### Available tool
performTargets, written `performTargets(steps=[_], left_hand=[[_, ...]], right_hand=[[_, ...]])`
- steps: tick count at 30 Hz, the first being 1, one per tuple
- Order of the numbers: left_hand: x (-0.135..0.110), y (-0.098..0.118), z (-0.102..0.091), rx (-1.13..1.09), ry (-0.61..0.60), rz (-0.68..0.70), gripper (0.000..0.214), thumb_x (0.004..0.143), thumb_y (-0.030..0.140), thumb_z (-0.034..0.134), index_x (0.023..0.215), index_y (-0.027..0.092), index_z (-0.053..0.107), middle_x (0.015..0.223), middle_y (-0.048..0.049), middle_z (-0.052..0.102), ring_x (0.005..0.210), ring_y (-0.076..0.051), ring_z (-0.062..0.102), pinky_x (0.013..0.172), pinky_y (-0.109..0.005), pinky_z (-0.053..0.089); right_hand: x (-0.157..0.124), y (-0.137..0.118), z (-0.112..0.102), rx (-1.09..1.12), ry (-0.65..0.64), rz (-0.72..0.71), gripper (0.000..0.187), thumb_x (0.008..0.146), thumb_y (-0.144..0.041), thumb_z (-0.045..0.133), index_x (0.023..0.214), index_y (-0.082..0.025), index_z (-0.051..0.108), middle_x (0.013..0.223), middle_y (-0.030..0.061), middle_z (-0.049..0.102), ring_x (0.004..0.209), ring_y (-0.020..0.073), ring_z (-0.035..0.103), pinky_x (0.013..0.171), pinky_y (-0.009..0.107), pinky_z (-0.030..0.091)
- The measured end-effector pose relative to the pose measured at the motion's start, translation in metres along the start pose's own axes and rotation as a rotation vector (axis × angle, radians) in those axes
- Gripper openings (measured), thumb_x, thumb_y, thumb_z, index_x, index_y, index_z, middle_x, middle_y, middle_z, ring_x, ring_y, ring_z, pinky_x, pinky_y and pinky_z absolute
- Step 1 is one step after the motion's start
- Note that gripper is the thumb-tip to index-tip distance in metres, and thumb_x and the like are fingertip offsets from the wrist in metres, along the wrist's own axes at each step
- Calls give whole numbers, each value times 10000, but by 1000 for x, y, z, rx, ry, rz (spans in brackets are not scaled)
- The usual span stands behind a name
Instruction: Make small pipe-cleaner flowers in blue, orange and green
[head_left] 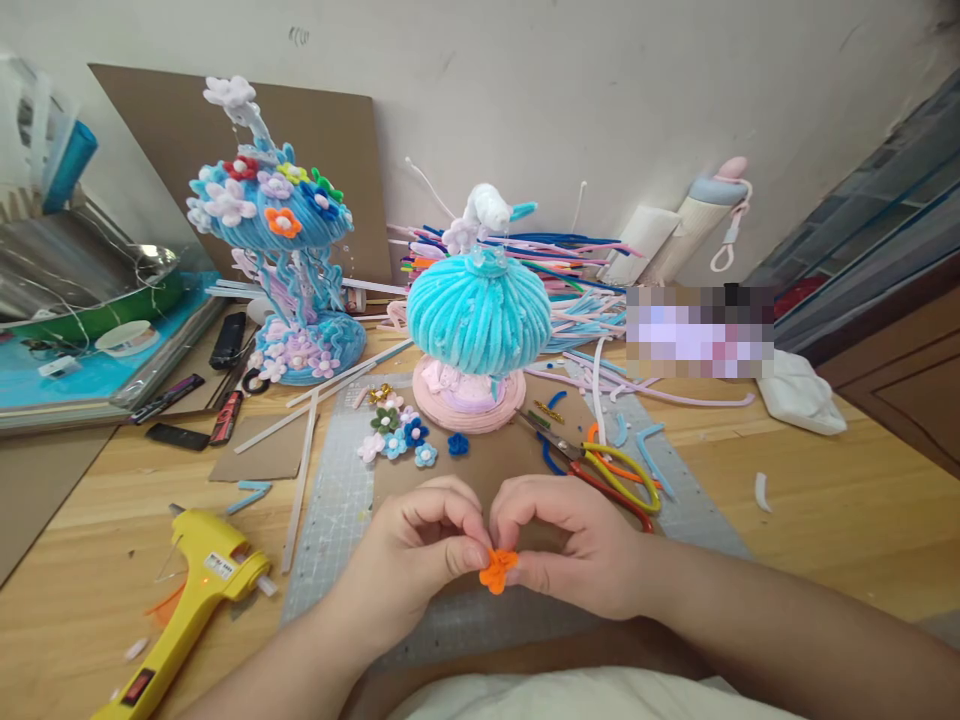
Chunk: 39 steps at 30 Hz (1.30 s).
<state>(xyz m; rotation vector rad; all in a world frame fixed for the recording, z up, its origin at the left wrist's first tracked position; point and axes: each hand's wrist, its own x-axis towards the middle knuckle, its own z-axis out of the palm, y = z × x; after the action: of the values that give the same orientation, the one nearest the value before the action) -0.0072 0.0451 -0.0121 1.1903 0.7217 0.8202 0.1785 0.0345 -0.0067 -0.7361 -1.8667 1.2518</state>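
Between my two hands is a small orange pipe-cleaner flower (498, 571), held low over the cutting mat. My left hand (427, 540) pinches its left side with thumb and forefinger. On the other side, my right hand (574, 540) grips it the same way; fingertips cover parts of the petals. Beyond my hands stands a turquoise pipe-cleaner dome (480, 312) on a round pink base (427, 405). Several finished small flowers (395, 442) lie to its left, and a dark blue flower (458, 444) sits apart from them. Scissors (622, 475) with yellow and red handles rest beyond my right hand.
A yellow glue gun (202, 580) lies at the left. Behind it stands a blue jellyfish-like craft piece (270, 210) covered in flowers. Bundled pipe cleaners (577, 260) lie at the back. A white tissue pack (801, 392) is at the right; an umbrella (701, 220) leans on the wall.
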Motion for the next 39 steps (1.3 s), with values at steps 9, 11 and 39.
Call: performTargets(steps=[9,11,39], left_hand=[[1,1,2,-17,-15,-3,180,696,334,709,651,168,656,701,-12,530,669,-141,505,630,-249,393],[0,0,3,-44,-32,-16,189,714,338,692,657,165,644,703,-8,519,657,-134,492,613,-240,389],[-3,-4,7,-55,95,-11,143,756,277,663,723,167,579,700,12,581,611,-96,547,586,-210,443]], right_hand=[[1,-1,-1,8,-24,1,101,806,-238,599,770,-155,554,748,39,580,679,116,546,642,241,454],[0,-1,-1,15,-29,7,100,799,-229,604,757,-157,547,742,35,577,675,115,545,638,241,450],[-1,12,3,19,225,81,110,796,-218,614,863,-181,536,804,19,575,718,114,558,651,227,475]])
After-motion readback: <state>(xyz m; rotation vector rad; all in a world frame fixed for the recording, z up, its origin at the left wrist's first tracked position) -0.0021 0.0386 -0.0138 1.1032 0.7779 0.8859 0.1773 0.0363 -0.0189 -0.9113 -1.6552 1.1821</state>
